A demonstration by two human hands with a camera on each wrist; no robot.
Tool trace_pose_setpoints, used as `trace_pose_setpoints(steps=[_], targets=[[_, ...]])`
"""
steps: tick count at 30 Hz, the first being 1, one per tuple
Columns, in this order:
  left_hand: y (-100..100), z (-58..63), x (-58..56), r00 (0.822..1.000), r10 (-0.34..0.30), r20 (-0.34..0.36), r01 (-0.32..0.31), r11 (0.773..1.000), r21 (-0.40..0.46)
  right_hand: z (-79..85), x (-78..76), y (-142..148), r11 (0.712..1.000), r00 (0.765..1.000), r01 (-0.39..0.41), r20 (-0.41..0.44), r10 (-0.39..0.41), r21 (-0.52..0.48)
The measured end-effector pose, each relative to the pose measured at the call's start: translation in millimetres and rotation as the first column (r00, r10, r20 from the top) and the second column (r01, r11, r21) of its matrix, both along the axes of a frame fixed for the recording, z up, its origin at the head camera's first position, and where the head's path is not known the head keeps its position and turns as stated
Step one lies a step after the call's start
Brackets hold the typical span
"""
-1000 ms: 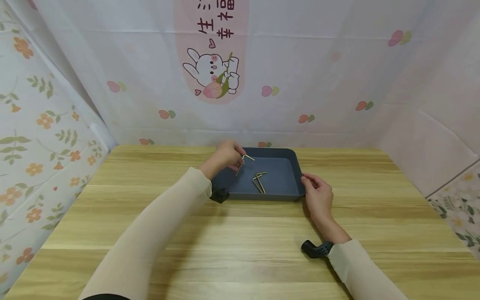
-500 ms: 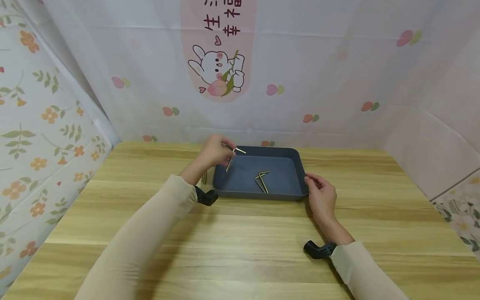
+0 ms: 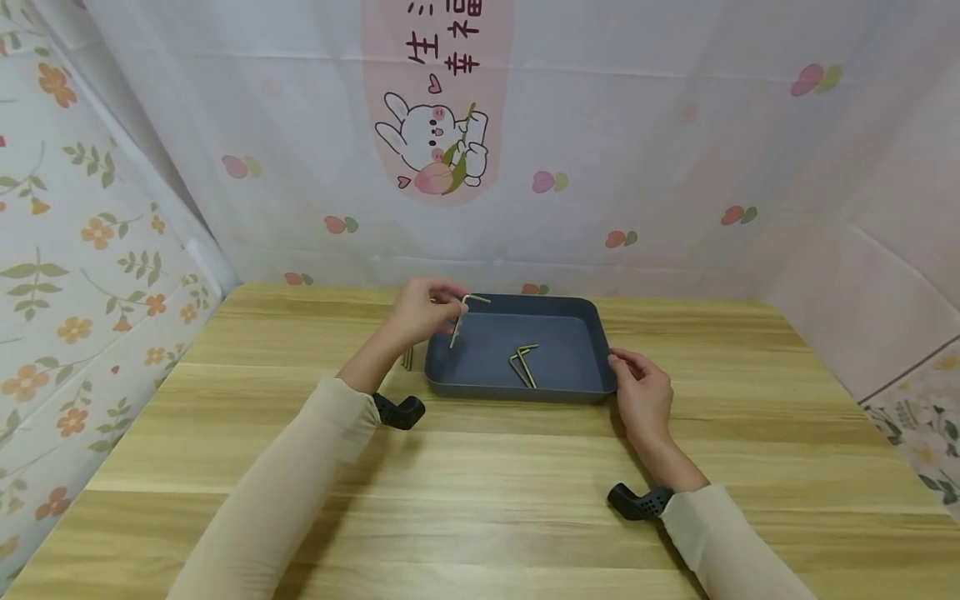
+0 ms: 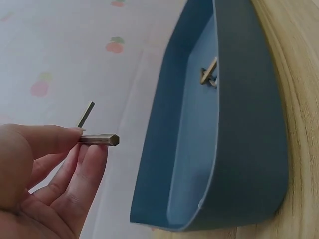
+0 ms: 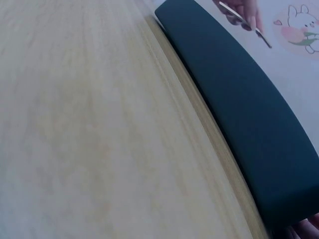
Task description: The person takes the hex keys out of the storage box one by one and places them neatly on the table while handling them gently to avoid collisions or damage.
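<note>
My left hand (image 3: pixel 423 312) pinches a brass-coloured hex key (image 3: pixel 457 323) between thumb and fingers, above the left end of a blue-grey tray (image 3: pixel 480 390). The left wrist view shows the six-sided tip of this hex key (image 4: pixel 107 140) pointing away from the fingertips. Inside the tray, two more hex keys (image 3: pixel 527 367) lie crossed against each other. At the tray's right side, my right hand (image 3: pixel 643 392) grips the wall near the front corner with thumb and fingers. Only a bit of that hand (image 5: pixel 306 229) enters the right wrist view.
More hex keys (image 3: pixel 407 358) lie on the wooden table (image 3: pixel 480 492) just left of the tray, partly hidden by the left hand and wrist. A printed cloth (image 3: pixel 600 150) hangs behind the table's back edge. Black cameras (image 3: pixel 401 412) are worn on both wrists.
My left hand has moved left with the hex key, from over the tray's inside toward its left end. Hex keys on the table have come into sight. The right hand stays at the tray.
</note>
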State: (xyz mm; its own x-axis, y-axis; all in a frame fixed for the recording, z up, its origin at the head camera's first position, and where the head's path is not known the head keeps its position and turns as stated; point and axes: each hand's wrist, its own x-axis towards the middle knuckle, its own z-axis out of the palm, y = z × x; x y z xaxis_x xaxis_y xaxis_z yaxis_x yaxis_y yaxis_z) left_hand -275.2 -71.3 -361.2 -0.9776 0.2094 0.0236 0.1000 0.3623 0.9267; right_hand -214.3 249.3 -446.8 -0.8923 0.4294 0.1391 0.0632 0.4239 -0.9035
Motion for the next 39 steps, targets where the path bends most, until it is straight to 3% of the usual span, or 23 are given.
trace_pose_setpoints(steps=[10,14,22,28,34,39], targets=[[-14,1.9,16.7,0.992,0.116,-0.051,-0.114,0.993,0.044,-1.7,-0.6,1,1.0,1.0,0.001,-0.001,-0.001,-0.021],[-23,1.0,19.6,0.987,0.142,-0.08,-0.138,0.989,0.056,-1.7,0.0,4,0.999,1.0,-0.004,0.0,0.004,-0.033],[-50,-4.9,18.6,0.985,0.165,-0.05,-0.163,0.985,0.049,0.0,-1.0,5,0.998,1.0,-0.012,0.002,0.012,-0.066],[-68,-20.4,17.8,0.979,0.205,0.001,-0.205,0.979,0.021,0.0,-3.2,0,0.998,1.0,-0.02,0.009,0.02,-0.056],[-72,-42.1,8.8,0.969,0.22,0.115,-0.228,0.972,0.064,-0.1,-1.8,2,0.999,1.0,-0.004,0.003,0.004,-0.051],[-75,-54.7,4.6,0.962,0.231,0.145,-0.243,0.967,0.071,-0.2,-1.2,2,0.999,1.0,-0.02,0.005,0.02,-0.051]])
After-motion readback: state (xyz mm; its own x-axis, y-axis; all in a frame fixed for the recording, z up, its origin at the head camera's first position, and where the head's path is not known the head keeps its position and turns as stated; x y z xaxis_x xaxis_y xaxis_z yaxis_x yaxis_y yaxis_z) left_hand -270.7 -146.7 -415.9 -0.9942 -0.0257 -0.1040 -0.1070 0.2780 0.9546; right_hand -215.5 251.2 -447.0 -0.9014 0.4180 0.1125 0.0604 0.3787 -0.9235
